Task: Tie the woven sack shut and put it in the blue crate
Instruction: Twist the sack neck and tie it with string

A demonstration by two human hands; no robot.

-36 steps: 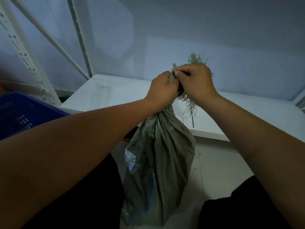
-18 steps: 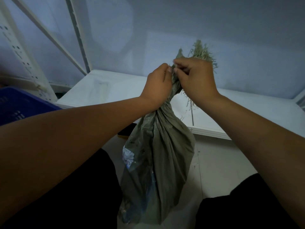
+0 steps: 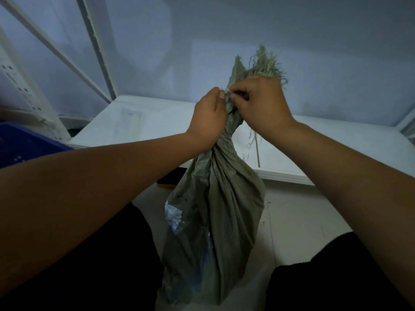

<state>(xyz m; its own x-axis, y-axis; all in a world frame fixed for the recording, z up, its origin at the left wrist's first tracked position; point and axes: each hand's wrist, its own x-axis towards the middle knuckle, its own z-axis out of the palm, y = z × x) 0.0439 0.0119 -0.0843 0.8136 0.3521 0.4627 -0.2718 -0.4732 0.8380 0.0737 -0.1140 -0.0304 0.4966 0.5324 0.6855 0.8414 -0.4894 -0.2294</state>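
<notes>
A grey-green woven sack (image 3: pixel 222 212) stands upright on the floor between my knees. Its neck is twisted into a narrow rope, and its frayed mouth sticks up above my hands. My left hand (image 3: pixel 207 122) grips the twisted neck from the left, its thumb up against a thin pale tie at the top. My right hand (image 3: pixel 263 104) is curled round the neck from the right, its fingertips pinching that same tie. A corner of the blue crate (image 3: pixel 24 144) shows at the left edge, behind my left forearm.
A low white shelf board (image 3: pixel 139 124) lies behind the sack, with a white wall beyond it. White metal rack posts (image 3: pixel 29 95) rise at the left. A dark flat object with a yellow edge (image 3: pixel 167 179) lies on the floor under the board's edge.
Both hands have risen along the sack's neck. The frayed mouth now stands higher above them, and the fingertips have closed in on the tie. The crate has slid further left in view.
</notes>
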